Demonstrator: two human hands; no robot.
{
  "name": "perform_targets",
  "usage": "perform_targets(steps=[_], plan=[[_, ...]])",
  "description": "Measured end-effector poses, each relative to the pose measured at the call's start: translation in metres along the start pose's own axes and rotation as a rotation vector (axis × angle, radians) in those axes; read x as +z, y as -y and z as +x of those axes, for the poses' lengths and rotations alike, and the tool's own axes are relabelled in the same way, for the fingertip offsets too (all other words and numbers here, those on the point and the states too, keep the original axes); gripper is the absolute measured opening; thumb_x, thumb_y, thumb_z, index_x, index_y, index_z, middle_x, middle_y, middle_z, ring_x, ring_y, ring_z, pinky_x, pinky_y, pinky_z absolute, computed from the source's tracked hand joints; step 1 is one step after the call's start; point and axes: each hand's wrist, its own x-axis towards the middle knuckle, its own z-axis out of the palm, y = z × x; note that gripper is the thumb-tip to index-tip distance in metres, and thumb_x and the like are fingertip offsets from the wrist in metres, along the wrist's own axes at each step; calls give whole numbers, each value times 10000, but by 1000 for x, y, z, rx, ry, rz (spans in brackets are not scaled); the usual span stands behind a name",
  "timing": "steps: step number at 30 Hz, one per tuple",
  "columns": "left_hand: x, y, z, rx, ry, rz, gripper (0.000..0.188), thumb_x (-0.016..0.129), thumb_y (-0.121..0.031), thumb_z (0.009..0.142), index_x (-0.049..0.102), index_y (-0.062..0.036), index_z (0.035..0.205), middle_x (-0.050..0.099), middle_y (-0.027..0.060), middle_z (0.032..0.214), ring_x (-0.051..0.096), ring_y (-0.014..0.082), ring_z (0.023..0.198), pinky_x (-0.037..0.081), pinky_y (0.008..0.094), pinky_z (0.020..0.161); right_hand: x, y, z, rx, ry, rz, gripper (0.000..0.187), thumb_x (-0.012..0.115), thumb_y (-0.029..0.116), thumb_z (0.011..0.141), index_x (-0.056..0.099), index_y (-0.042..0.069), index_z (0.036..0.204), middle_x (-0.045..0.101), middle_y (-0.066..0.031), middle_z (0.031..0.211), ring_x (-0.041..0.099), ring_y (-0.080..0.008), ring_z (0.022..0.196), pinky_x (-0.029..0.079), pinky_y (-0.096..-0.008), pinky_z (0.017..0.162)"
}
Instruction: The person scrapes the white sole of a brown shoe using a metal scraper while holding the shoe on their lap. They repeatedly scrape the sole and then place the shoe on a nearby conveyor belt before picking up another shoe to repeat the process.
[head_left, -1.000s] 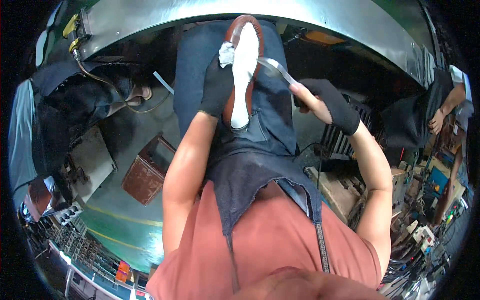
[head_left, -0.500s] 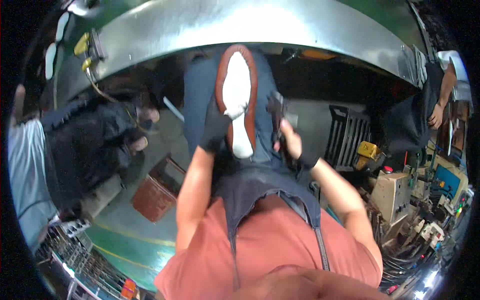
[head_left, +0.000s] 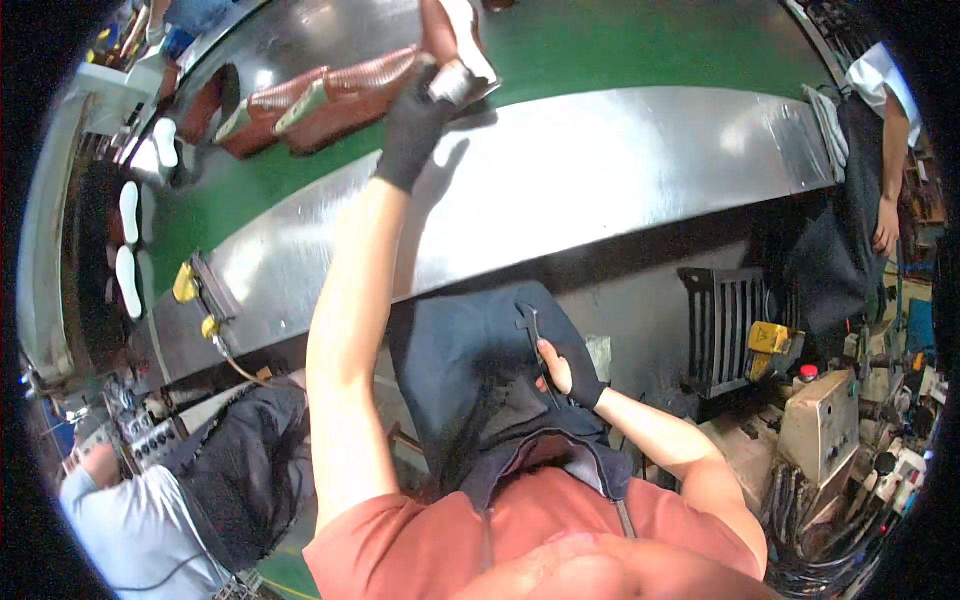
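Note:
My left hand [head_left: 415, 125], in a black fingerless glove, stretches far out over the bench edge. Its fingers are wrapped round the heel end of a brown shoe upper with a white sole side [head_left: 462, 35], which the top of the picture partly cuts off. Low over my lap, my right hand [head_left: 568, 372], gloved too, is closed round a dark metal hand tool with a hooked head [head_left: 530, 325]; its exact kind is unclear. Several more brown shoes [head_left: 350, 95] lie in a row on the green belt, left of my left hand.
A shiny metal ledge [head_left: 600, 150] runs between me and the green belt [head_left: 660, 45]. A yellow-handled device [head_left: 190, 285] with a cord sits on its left end. People work at left and right. A control box with a red button [head_left: 820, 420] stands at my right.
The brown shoe has left my lap and gone forward to the belt in my left hand. My right hand has stayed low with its tool. The view has shifted toward the belt.

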Motion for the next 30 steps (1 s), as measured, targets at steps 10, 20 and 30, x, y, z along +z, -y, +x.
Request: perform_targets(steps=[10, 20, 30], plan=[[-169, 79, 20, 296, -367, 1241, 592, 658, -460, 750, 564, -21, 1135, 619, 172, 945, 587, 349, 893, 441, 435, 823, -26, -3, 31, 209, 155, 63, 737, 268, 645, 902, 634, 8, 846, 606, -118, 568, 566, -176, 476, 442, -296, 472], [-151, 35, 20, 70, 215, 1337, 718, 643, -563, 731, 524, -15, 1179, 601, 203, 1094, 574, 356, 1010, 426, 419, 884, -14, -10, 35, 225, 176, 135, 822, 294, 702, 861, 620, -36, 705, 606, -156, 581, 610, -219, 522, 506, -329, 527], [-178, 111, 33, -530, -520, 18, 643, 709, -471, 734, 556, 16, 1125, 600, 183, 1016, 568, 280, 934, 444, 367, 847, -17, -40, 24, 238, 177, 181, 825, 309, 698, 857, 611, -70, 856, 622, -191, 636, 640, -250, 570, 518, -308, 572]])
